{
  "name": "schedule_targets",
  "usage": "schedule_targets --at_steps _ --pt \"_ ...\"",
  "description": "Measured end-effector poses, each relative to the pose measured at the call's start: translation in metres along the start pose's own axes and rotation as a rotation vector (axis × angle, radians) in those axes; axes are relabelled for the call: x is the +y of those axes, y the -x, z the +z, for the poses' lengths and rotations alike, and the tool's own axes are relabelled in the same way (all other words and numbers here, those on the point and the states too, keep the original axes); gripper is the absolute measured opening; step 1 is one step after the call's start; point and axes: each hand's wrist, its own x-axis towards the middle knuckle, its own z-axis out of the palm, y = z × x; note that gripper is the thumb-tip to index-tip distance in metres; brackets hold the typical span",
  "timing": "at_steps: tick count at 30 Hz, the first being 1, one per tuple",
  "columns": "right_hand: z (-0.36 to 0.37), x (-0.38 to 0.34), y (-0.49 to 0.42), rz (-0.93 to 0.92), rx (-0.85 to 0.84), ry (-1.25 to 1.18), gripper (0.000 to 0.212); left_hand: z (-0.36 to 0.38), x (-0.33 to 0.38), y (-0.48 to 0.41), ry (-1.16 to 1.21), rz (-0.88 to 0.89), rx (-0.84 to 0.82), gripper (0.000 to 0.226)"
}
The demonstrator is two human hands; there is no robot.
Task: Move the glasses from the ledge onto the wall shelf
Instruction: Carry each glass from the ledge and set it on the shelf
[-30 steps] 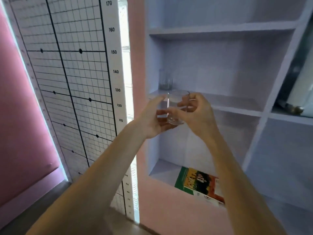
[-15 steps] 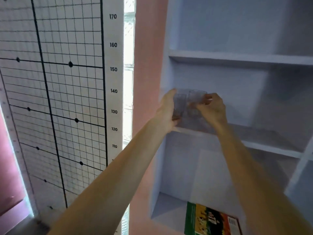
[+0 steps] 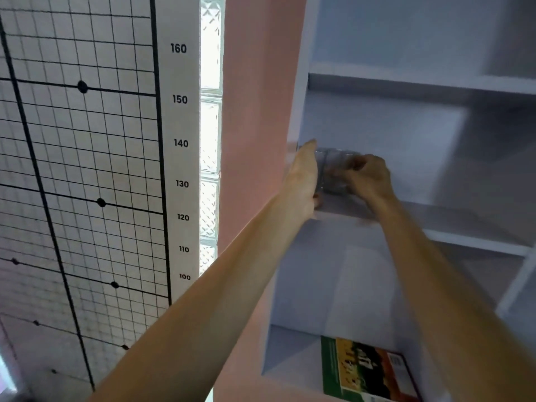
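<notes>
While the fingers (image 3: 358, 165) of the right hand (image 3: 369, 181) curl around a clear glass (image 3: 336, 174), the left hand (image 3: 303, 181) lies flat against its other side. It sits low on the wall shelf (image 3: 435, 217), near the left corner — whether it touches the board, I cannot tell. A second one seems to stand just beside it, but it is blurry. This looks like the putting-down step. Next, both hands should let go gently and pull back slowly — no bumps.

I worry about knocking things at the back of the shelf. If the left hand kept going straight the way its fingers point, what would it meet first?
Probably the shelf's back wall: the left hand points up and inward beside the glass. Depth is blurry.
</notes>
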Motion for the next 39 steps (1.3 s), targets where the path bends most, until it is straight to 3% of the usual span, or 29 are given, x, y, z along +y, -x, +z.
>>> schedule_targets --at_steps 6,13,18,23,29,33,39 --pt "0.004 -0.006 0.010 0.024 0.027 0.023 0.043 -0.007 -0.001 -0.002 0.034 0.011 -0.071 0.040" --pt "-0.004 -0.012 0.032 0.006 0.129 0.034 0.064 -0.006 -0.009 0.008 0.143 0.087 -0.107 0.039" --pt "-0.053 -0.001 0.097 -0.112 0.261 -0.138 0.035 0.028 -0.042 0.036 0.122 0.099 -0.208 0.050" --pt "-0.131 0.015 0.176 -0.109 0.336 -0.091 0.019 0.074 -0.105 0.084 0.038 -0.038 -0.387 0.051" --pt "-0.260 0.077 0.338 0.155 0.502 0.127 0.027 0.160 -0.233 0.195 -0.090 -0.333 -0.641 0.052" --pt "-0.336 0.119 0.482 0.315 0.679 0.200 0.038 0.209 -0.323 0.321 -0.241 -0.457 -0.834 0.047" --pt "-0.437 0.140 0.678 0.565 0.914 0.309 0.034 0.258 -0.421 0.517 -0.338 -0.687 -1.025 0.050"
